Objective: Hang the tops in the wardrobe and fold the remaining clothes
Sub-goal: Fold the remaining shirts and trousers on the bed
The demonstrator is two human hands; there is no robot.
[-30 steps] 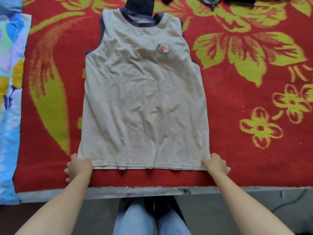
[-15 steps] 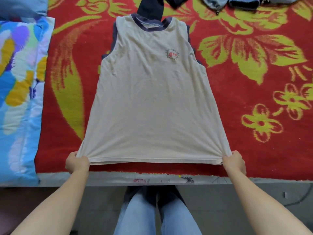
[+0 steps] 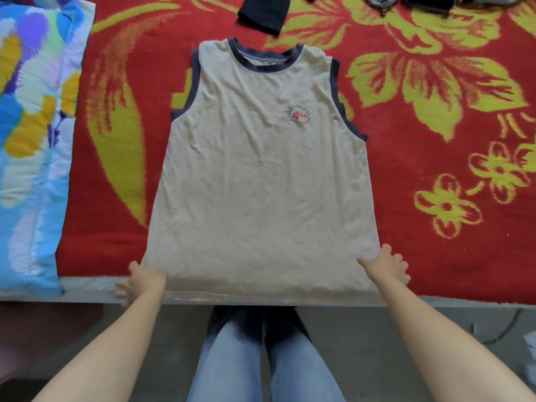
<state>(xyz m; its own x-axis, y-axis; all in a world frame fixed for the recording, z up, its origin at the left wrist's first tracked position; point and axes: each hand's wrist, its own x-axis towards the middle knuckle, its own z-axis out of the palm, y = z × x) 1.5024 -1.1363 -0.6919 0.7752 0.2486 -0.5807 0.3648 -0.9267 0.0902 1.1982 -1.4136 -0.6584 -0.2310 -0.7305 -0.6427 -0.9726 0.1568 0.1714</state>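
**Red blanket [image 3: 435, 265], beige top [image 3: 261, 184] flat at centre**

Bright quilt [image 3: 32, 140] lay at far L. On the hem's L corner the left hand [image 3: 139, 281] pressed, fingers spread, blurred. Top's hem sat at blanket's near edge. On R corner the right hand [image 3: 387, 266] rested, fingers spread.

We take this for a bedroom in a home. We stand at the edge of a bed [image 3: 87, 290] spread with a thick red blanket [image 3: 435, 271] woven with yellow-green flowers and leaves. A padded quilt [image 3: 32, 140] printed in blue, yellow and purple lies along its left side. A beige sleeveless top [image 3: 261, 184] is laid flat on the blanket, a dark garment [image 3: 264, 13] lies just beyond its collar, and more clothes [image 3: 435, 0] are heaped at the far edge. Below the bed we see a bare grey floor [image 3: 362, 343] with a cable [image 3: 504, 335] at the right.
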